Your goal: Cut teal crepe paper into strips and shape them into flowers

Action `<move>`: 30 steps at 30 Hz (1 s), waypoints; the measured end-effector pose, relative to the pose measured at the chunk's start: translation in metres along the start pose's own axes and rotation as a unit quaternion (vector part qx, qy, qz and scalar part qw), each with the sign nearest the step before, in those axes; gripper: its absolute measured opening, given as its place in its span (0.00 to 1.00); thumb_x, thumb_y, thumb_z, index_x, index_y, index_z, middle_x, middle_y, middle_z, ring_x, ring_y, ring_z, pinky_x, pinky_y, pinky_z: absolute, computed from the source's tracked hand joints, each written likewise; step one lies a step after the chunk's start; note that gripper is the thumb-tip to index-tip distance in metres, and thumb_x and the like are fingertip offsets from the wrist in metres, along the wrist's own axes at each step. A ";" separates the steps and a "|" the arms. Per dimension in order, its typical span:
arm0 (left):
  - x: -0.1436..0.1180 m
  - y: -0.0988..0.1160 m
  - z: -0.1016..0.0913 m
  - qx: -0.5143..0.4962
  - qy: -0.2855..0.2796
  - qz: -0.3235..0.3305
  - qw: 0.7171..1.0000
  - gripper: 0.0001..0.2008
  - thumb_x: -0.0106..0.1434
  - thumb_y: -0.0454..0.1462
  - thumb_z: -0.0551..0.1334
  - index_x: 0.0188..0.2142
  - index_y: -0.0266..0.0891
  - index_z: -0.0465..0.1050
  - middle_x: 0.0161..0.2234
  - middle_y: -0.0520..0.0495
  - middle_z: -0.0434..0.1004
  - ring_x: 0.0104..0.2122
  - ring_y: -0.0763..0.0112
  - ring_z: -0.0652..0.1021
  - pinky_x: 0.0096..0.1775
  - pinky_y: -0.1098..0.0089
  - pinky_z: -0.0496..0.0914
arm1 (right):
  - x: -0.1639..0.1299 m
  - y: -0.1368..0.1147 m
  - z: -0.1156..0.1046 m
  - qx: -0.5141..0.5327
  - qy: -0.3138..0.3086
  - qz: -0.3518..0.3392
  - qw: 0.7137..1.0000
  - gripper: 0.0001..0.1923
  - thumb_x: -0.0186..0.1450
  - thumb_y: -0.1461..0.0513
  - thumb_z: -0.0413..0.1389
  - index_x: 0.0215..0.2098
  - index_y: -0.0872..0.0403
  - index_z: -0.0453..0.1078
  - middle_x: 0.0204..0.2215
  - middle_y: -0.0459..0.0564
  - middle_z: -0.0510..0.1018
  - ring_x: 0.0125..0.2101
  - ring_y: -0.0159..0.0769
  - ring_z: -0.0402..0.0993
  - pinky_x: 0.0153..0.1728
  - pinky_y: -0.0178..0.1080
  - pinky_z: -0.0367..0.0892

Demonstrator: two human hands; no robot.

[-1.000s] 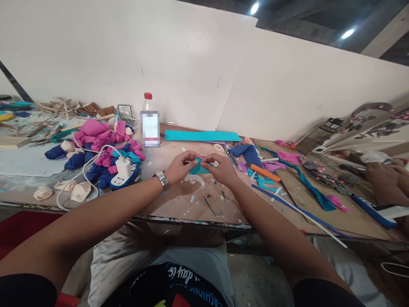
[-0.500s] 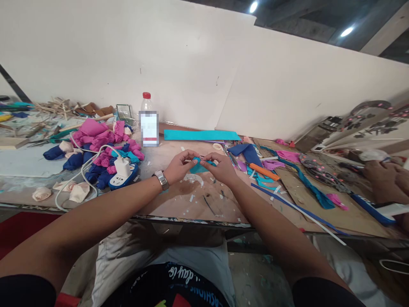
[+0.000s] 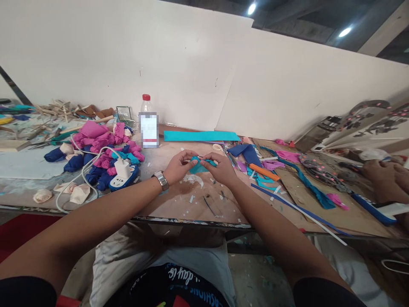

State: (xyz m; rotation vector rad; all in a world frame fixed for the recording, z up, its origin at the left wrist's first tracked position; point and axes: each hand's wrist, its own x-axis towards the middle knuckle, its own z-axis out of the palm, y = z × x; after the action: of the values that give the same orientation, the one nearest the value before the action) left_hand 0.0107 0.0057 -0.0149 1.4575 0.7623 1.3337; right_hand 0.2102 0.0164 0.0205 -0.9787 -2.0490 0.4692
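Piece [image 3: 198, 167], small, turquoise (partly hidden)

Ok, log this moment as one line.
left hand: pinches turquoise piece | right hand: pinches same piece | turquoise strip: beyond hands | bottle: upright, left of strip

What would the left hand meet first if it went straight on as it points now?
Beyond the turquoise piece it holds, probably the right hand, which faces it closely; the exact depth is unclear.
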 end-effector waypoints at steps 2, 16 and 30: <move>0.001 -0.001 0.000 -0.021 0.000 -0.012 1.000 0.25 0.57 0.52 0.71 0.46 0.38 0.73 0.45 0.40 0.81 0.43 0.64 0.80 0.46 0.64 0.72 | 0.000 -0.001 -0.001 -0.003 -0.002 -0.002 1.000 0.11 0.66 0.53 0.61 0.36 0.52 0.78 0.36 0.50 0.83 0.38 0.40 0.77 0.40 0.41 0.69; 0.001 -0.004 -0.001 0.011 -0.001 -0.011 1.000 0.24 0.58 0.53 0.69 0.45 0.37 0.78 0.47 0.40 0.81 0.43 0.62 0.79 0.45 0.63 0.72 | 0.000 0.002 0.001 -0.005 -0.022 0.007 1.000 0.12 0.66 0.52 0.60 0.37 0.53 0.77 0.35 0.49 0.82 0.36 0.38 0.76 0.39 0.39 0.68; 0.000 -0.007 0.000 -0.025 0.005 -0.034 0.999 0.26 0.56 0.52 0.71 0.46 0.39 0.69 0.35 0.46 0.81 0.35 0.69 0.79 0.37 0.69 0.69 | -0.001 0.004 0.001 0.007 -0.058 -0.013 0.998 0.13 0.66 0.55 0.60 0.46 0.52 0.74 0.38 0.49 0.79 0.37 0.37 0.74 0.39 0.39 0.68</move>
State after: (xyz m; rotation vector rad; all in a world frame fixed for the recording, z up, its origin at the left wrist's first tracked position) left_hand 0.0122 0.0075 -0.0215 1.3753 0.7736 1.2989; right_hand 0.2116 0.0185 0.0172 -0.9350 -2.1559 0.5364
